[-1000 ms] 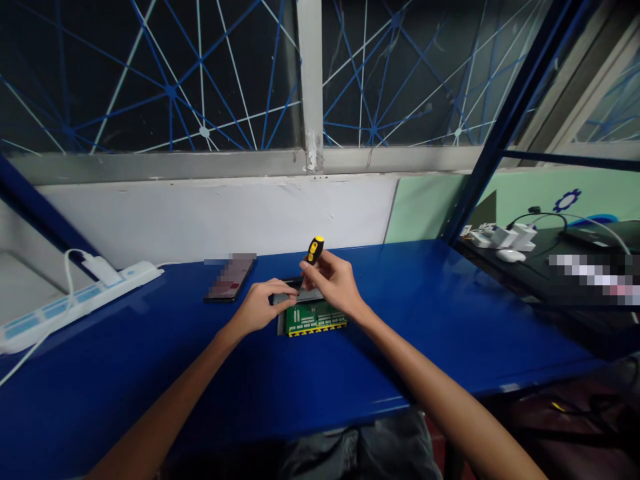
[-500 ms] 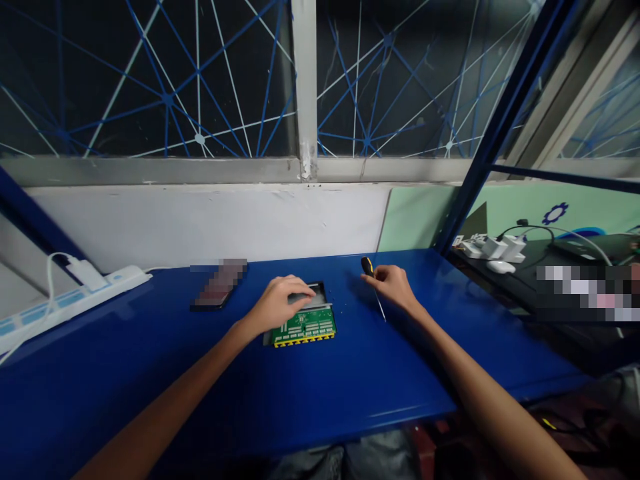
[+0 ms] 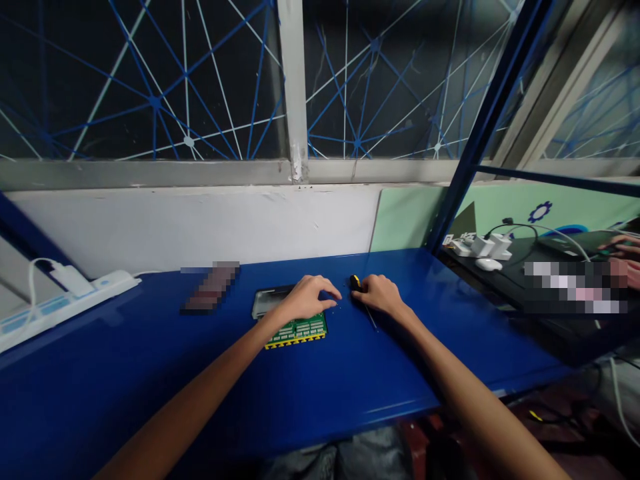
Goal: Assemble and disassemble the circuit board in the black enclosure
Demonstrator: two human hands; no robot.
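Observation:
A green circuit board (image 3: 303, 328) with a yellow toothed front edge lies on the blue table, partly covered by my left hand (image 3: 311, 297). That hand hovers over the board's back right part, thumb and fingers apart, with nothing between them. Behind the board, a dark-framed grey case (image 3: 265, 301) shows left of my wrist. A few tiny specks lie on the table just right of my left fingertips. My right hand (image 3: 379, 293) is closed round a black and yellow screwdriver (image 3: 355, 283), its thin shaft slanting down toward the tabletop.
A blurred-out dark phone-like slab (image 3: 213, 288) lies at the left. Beyond it is a white power strip (image 3: 75, 300) with a plug and cable. On the right, past a blue post (image 3: 457, 193), stand white adapters (image 3: 493, 247) on a black table, near another person's hands (image 3: 625, 257).
My left hand has moved right, off the case, which now shows left of it. My right hand has lowered with the screwdriver. The view has shifted slightly, and another person's hands appear at the right.

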